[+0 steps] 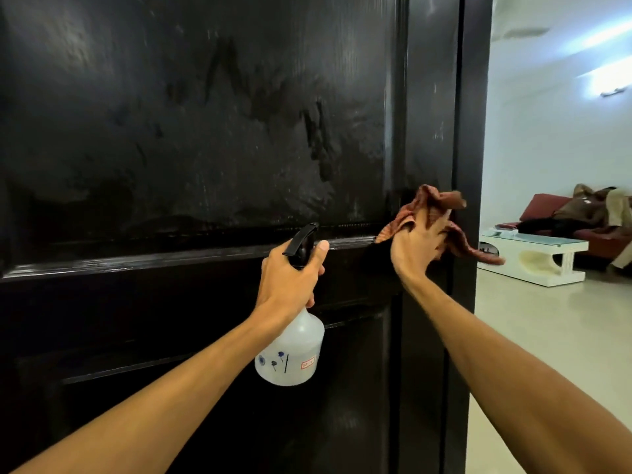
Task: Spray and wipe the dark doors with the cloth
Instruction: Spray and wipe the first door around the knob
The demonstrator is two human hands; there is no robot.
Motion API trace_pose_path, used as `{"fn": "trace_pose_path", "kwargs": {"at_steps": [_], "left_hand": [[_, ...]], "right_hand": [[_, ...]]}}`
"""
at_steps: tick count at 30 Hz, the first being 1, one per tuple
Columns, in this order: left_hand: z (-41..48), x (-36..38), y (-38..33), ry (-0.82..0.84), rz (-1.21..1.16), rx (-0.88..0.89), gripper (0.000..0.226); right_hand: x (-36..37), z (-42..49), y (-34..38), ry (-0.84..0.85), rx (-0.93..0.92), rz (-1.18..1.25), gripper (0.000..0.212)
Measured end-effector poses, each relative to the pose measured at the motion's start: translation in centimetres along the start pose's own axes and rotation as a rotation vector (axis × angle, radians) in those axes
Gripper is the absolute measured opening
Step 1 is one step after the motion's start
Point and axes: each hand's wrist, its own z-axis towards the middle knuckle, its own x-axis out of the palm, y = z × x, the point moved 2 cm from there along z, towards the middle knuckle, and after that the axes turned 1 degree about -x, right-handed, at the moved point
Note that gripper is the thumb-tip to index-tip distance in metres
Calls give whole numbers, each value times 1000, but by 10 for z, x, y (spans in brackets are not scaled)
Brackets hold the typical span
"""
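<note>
A person is working at a dark door [205, 131], the left hand [290, 278] gripping the neck of a spray bottle [294, 350], fingers curled round it and thumb lying up beside the black trigger head, nozzle pointing at the panel. The right hand [415, 249] is bunching a reddish cloth [431, 213] in its fingers and pressing it against the door's right stile, near the ledge of the upper panel. That panel is showing wet streaks and runs. The likely trouble from here: liquid is running down and could pool along the ledge or dry into smears if the cloth does not reach it soon; the loose tail of cloth hanging below the hand could drag over cleaned wood. Beyond the door's edge, a white table [533, 261] and a red sofa [547, 206] are standing in a lit room.
</note>
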Motion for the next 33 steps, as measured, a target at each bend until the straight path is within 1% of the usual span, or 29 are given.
{"fn": "trace_pose_path", "kwargs": {"at_steps": [1, 2, 3, 4, 5, 6, 7, 8, 9, 11, 12, 13, 15, 16, 17, 19, 20, 21, 22, 23, 24, 25, 26, 27, 28, 29, 30, 31, 33], "left_hand": [[2, 1, -1, -2, 6, 0, 26], [3, 3, -3, -1, 13, -3, 27], [5, 4, -5, 0, 14, -4, 28], [6, 6, -6, 1, 10, -1, 28], [8, 5, -8, 4, 12, 4, 28], [9, 5, -9, 8, 17, 5, 28], [11, 2, -10, 9, 18, 6, 27], [13, -1, -11, 4, 16, 9, 27], [15, -5, -11, -6, 17, 10, 27], [17, -9, -14, -15, 20, 13, 28], [18, -11, -16, -14, 10, 18, 28], [18, -14, -18, -9, 6, 26, 28], [16, -24, -19, -9, 23, 29, 28], [16, -32, -18, -20, 29, 28, 29], [15, -42, -18, -39, 34, 23, 29], [15, -61, -15, -80, 45, 11, 30], [13, -69, -13, -103, 44, 8, 31], [11, -77, -11, -125, 41, 5, 31], [9, -83, -9, -139, 43, -2, 30], [7, -91, -7, -149, 45, -11, 29], [5, -98, -5, -162, 41, -20, 28], [3, -109, -4, -185, 35, -26, 27], [2, -121, -2, -211, 33, -27, 26], [1, -130, 0, -231, 48, -30, 25], [-2, -140, 1, -250, 78, -29, 26], [-5, -148, 2, -270, 106, -24, 28], [-8, -155, 3, -292, 132, -19, 29], [-11, -161, 3, -314, 153, -17, 30], [-15, -175, 2, -358, 169, -11, 30]], "right_hand": [[8, -12, 12, 51, -118, -58, 58], [14, -23, 15, 108, -308, -135, 59], [15, -25, 14, 136, -449, -163, 59], [12, -20, 11, 103, -496, -170, 58], [7, -11, 7, 51, -408, -139, 55], [1, -4, 4, -8, -190, -46, 53], [0, -4, 8, -26, 26, 42, 53], [4, -9, 18, -1, 107, 65, 54], [9, -21, 32, 41, -8, 48, 56], [18, -36, 41, 100, -490, -86, 62], [12, -28, 41, 88, -577, -88, 65], [4, -15, 41, 62, -510, -72, 65], [-5, 2, 36, -39, -99, -25, 60], [0, -4, 42, -48, 15, -32, 58], [10, -21, 55, -28, -63, -59, 58], [37, -68, 78, 84, -551, -192, 62], [47, -80, 77, 146, -762, -248, 64], [48, -81, 77, 150, -879, -288, 65], [46, -70, 75, 93, -838, -285, 65], [43, -59, 75, -1, -644, -204, 64], [38, -56, 78, -66, -390, -99, 63], [41, -62, 89, -91, -247, -41, 62], [49, -78, 106, -53, -305, -49, 61], [59, -100, 120, 9, -539, -136, 61], [72, -119, 123, 85, -823, -227, 65], [75, -130, 125, 109, -1029, -277, 69], [74, -127, 129, 102, -1095, -274, 73], [73, -118, 130, 48, -1006, -226, 74], [75, -120, 142, 3, -658, -94, 73]]}}
